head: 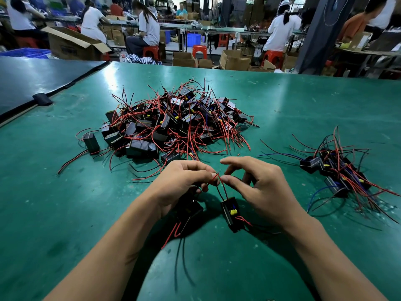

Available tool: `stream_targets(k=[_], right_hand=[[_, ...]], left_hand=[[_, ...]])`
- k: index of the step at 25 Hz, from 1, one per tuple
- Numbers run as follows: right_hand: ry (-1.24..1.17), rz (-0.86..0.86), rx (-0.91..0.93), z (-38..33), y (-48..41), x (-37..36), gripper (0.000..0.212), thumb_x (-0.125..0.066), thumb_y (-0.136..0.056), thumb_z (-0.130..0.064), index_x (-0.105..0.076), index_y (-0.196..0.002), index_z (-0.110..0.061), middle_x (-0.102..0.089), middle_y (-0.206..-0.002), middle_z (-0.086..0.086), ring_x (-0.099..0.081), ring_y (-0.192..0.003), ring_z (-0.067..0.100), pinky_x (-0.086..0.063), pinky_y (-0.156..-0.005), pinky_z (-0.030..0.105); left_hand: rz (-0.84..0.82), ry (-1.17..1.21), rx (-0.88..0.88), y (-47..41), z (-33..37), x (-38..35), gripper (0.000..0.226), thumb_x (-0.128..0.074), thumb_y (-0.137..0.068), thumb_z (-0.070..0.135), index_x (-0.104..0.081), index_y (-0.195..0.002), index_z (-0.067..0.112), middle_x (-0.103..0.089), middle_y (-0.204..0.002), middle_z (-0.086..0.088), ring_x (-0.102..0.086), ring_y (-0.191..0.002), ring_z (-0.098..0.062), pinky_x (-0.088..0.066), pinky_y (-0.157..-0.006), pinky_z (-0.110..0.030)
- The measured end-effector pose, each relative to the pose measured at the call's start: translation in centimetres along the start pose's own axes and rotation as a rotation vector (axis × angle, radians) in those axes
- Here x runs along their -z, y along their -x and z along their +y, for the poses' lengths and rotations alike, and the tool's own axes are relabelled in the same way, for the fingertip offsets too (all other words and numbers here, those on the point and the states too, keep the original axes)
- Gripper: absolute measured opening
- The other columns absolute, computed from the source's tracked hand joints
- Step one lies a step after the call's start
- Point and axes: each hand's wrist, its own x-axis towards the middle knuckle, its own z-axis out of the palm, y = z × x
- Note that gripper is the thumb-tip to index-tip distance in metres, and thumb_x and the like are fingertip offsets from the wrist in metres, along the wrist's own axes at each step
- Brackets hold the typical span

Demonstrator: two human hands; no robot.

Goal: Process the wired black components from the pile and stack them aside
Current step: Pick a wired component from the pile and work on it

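Two hands meet low over the green table (282,101). The left hand (184,183) curls round and pinches the red wires (217,178), and the right hand (260,187) pinches the same wires, forefinger lifted. Below them is the yellow-tabbed component (231,211); a second component (191,210) sits under the left palm. The pile (173,124) lies ahead, the stack (338,172) to the right, green surface showing between them. An open cardboard box (71,43) stands beyond the far edge, contents unseen
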Motion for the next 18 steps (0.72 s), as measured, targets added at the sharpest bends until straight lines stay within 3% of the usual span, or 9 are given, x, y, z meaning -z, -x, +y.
stream_targets(k=[3,5,7,10,13,15,18], right_hand=[[-0.042,-0.016,0.001,-0.1,-0.1,-0.1,0.016,-0.07,-0.091,-0.034,-0.075,-0.103,-0.024,-0.07,-0.092,-0.015,-0.06,-0.062,0.01,-0.05,-0.06,0.028],[-0.086,-0.005,-0.041,-0.3,0.0,-0.1,0.005,-0.072,-0.09,-0.028,-0.074,-0.09,-0.024,-0.068,-0.081,-0.018,-0.059,-0.064,0.006,-0.043,-0.06,0.018],[-0.188,-0.039,-0.19,-0.5,0.1,-0.4,0.009,-0.071,-0.091,-0.028,-0.071,-0.082,-0.026,-0.061,-0.068,-0.02,-0.05,-0.056,0.001,-0.036,-0.056,0.011],[-0.527,-0.16,-0.528,-1.0,-0.3,-0.7,0.02,-0.066,-0.093,-0.025,-0.068,-0.074,-0.02,-0.052,-0.059,-0.014,-0.041,-0.053,0.002,-0.034,-0.051,0.013],[-0.717,-0.209,-0.729,-1.4,-0.6,-0.7,0.023,-0.066,-0.093,-0.021,-0.067,-0.069,-0.019,-0.048,-0.056,-0.01,-0.039,-0.05,0.003,-0.031,-0.045,0.013],[-0.68,-0.156,-0.666,-1.5,-0.5,-0.5,0.02,-0.07,-0.091,-0.023,-0.069,-0.073,-0.016,-0.056,-0.058,-0.009,-0.046,-0.051,0.005,-0.037,-0.047,0.014],[-0.428,-0.006,-0.418,-1.6,-0.2,-0.2,0.007,-0.078,-0.086,-0.021,-0.073,-0.081,-0.02,-0.065,-0.061,-0.006,-0.058,-0.051,0.009,-0.045,-0.055,0.017]], left_hand=[[-0.039,-0.006,0.014,0.0,0.0,0.1,0.009,-0.07,-0.081,0.003,-0.073,-0.076,0.01,-0.071,-0.076,-0.011,-0.052,-0.058,-0.013,-0.042,-0.057,-0.022],[-0.071,-0.013,0.014,0.0,-0.1,0.1,0.012,-0.071,-0.081,0.001,-0.074,-0.074,0.011,-0.071,-0.075,-0.01,-0.053,-0.057,-0.013,-0.044,-0.054,-0.019],[-0.087,-0.002,0.005,0.1,-0.1,0.1,0.007,-0.074,-0.077,0.003,-0.074,-0.076,0.01,-0.071,-0.075,-0.009,-0.054,-0.058,-0.012,-0.046,-0.056,-0.019],[-0.098,0.002,-0.021,0.1,-0.2,0.1,0.009,-0.078,-0.068,0.01,-0.075,-0.076,0.012,-0.071,-0.076,-0.008,-0.054,-0.059,-0.011,-0.045,-0.059,-0.019],[-0.095,-0.024,-0.033,0.0,-0.3,0.0,0.007,-0.075,-0.075,0.004,-0.075,-0.077,0.011,-0.07,-0.075,-0.008,-0.054,-0.06,-0.01,-0.045,-0.057,-0.017],[-0.075,-0.007,-0.02,0.0,-0.3,0.1,0.005,-0.075,-0.076,0.006,-0.075,-0.078,0.011,-0.071,-0.076,-0.008,-0.054,-0.06,-0.011,-0.045,-0.058,-0.018],[-0.05,0.028,0.005,-0.1,-0.2,0.2,0.005,-0.075,-0.074,0.01,-0.074,-0.079,0.011,-0.071,-0.075,-0.005,-0.053,-0.06,-0.011,-0.042,-0.061,-0.023]])
